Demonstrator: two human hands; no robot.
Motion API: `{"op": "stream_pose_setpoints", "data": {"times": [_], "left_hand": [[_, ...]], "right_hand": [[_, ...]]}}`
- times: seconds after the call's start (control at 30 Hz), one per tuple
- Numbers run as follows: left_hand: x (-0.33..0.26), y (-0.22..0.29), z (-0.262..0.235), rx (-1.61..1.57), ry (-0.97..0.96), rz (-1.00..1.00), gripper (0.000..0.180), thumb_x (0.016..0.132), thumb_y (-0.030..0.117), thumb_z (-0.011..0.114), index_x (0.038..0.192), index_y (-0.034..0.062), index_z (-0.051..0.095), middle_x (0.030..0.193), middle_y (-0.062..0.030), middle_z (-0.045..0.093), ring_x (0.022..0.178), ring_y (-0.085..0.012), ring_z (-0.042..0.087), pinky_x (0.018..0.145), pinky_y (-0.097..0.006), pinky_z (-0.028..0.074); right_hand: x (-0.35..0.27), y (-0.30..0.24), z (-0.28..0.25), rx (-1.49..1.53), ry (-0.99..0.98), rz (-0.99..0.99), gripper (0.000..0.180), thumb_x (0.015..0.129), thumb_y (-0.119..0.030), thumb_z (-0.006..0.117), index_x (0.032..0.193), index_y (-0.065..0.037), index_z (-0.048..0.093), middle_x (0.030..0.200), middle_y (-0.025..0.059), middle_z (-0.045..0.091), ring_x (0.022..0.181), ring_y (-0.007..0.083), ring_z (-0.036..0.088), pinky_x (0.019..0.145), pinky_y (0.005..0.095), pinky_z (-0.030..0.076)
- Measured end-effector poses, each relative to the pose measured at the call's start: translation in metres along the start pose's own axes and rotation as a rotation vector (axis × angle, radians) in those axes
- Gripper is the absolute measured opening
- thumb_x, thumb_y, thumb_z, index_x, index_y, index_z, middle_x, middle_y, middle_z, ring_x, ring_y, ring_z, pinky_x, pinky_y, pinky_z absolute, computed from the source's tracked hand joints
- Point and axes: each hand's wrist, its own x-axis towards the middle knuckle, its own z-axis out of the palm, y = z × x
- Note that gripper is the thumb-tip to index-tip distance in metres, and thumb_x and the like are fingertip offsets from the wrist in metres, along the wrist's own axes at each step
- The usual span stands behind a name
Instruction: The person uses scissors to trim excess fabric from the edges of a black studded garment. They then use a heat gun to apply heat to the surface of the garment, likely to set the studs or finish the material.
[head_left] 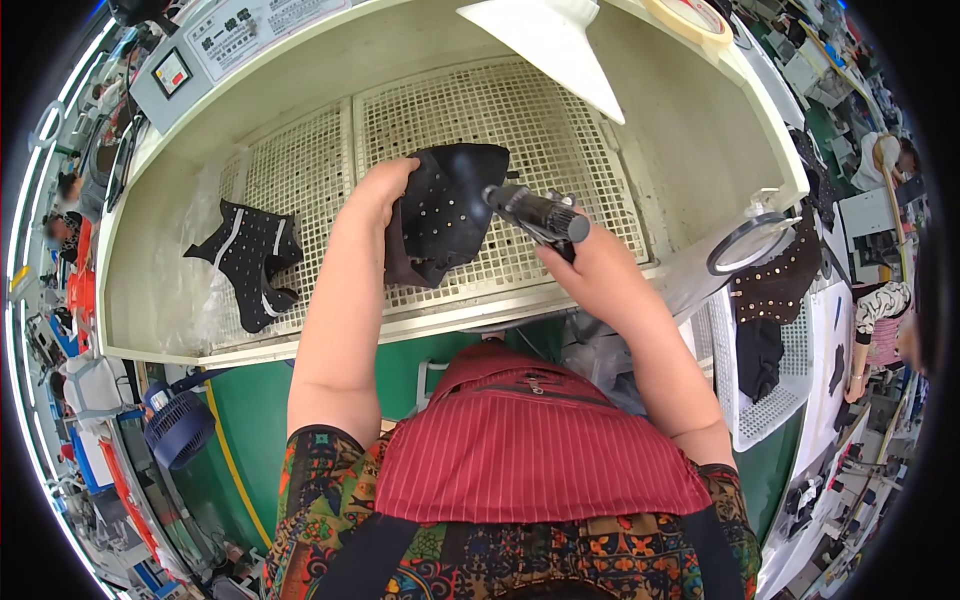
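Note:
My left hand (378, 195) grips the upper left edge of a black studded shoe upper (452, 205), fingers mostly hidden behind it. The piece is held over the perforated grid floor of a cream-coloured booth (690, 150). My right hand (603, 272) is wrapped round a dark spray gun (538, 213), whose nozzle points left, close to the right side of the upper. Further left on the grid lies a second black studded upper (240, 262) with pale strips along it.
A white fan-shaped piece (550, 45) hangs over the booth's back side. On the rim is a tape roll (695, 18); a black-rimmed ring (752, 243) sits at the right corner. To the right stands a white basket (785, 400) with black pieces; lower left, a blue fan (180, 428).

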Motion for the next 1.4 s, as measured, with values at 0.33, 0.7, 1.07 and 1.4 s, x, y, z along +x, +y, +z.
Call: {"op": "stream_pose_setpoints", "data": {"times": [0.33,0.7,1.07,1.4], "left_hand": [[-0.014,0.006,0.002,-0.03,-0.039,0.021,0.032,0.096,0.023,0.043,0.111,0.0006,0.059,0.099,-0.015,0.067,0.085,-0.025,0.066,0.077,-0.04,0.053],[-0.006,0.003,0.003,0.034,0.002,0.019,0.032,0.096,0.024,0.044,0.109,-0.0011,0.06,0.102,-0.0158,0.066,0.085,-0.0248,0.066,0.076,-0.039,0.053],[-0.02,-0.001,0.005,0.057,0.004,0.086,0.034,0.096,0.025,0.04,0.111,0.0016,0.059,0.105,-0.0155,0.065,0.093,-0.0252,0.063,0.084,-0.041,0.048],[-0.019,-0.008,0.009,0.001,-0.019,0.134,0.034,0.096,0.024,0.041,0.115,0.0,0.057,0.106,-0.015,0.065,0.092,-0.0242,0.063,0.082,-0.039,0.049]], "right_hand": [[-0.001,-0.001,-0.011,0.05,0.004,-0.031,0.035,0.086,-0.022,0.061,0.111,-0.001,0.049,0.083,0.0211,0.062,0.078,0.0398,0.061,0.068,0.0445,0.047],[0.02,0.003,-0.001,0.004,0.143,-0.034,0.039,0.086,-0.024,0.061,0.114,-0.001,0.046,0.082,0.0213,0.062,0.077,0.0398,0.06,0.068,0.0456,0.047],[-0.017,-0.007,-0.03,-0.176,0.042,0.061,0.036,0.085,-0.022,0.062,0.109,0.0,0.048,0.082,0.0211,0.063,0.077,0.0407,0.061,0.068,0.0463,0.048],[-0.028,-0.004,-0.034,-0.219,0.072,0.117,0.038,0.083,-0.022,0.064,0.109,0.001,0.048,0.08,0.0234,0.062,0.077,0.0427,0.06,0.067,0.0482,0.048]]}}
